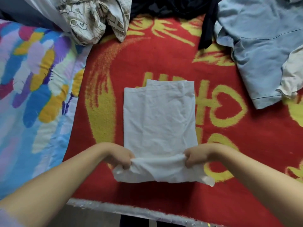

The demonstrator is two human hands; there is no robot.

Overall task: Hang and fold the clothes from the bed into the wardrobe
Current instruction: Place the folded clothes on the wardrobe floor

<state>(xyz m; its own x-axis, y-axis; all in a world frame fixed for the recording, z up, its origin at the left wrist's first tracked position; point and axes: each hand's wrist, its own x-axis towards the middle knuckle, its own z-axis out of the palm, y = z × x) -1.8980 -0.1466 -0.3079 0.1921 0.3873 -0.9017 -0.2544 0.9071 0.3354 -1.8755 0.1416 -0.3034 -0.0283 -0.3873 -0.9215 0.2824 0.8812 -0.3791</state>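
A white garment [159,122] lies folded into a long rectangle on the red and yellow blanket [246,145] in the middle of the bed. Its near end is bunched and raised a little off the blanket. My left hand [122,157] grips the near left corner of that end. My right hand [195,157] grips the near right corner. Both sets of fingers curl into the cloth, with the far end of the garment flat on the bed.
A light blue shirt [255,46] lies crumpled at the back right over a pale garment [293,76]. Dark clothing [172,7] sits at the back centre, a printed beige garment [88,20] at the back left. A colourful quilt [32,87] covers the left. The bed's edge [114,208] runs below my arms.
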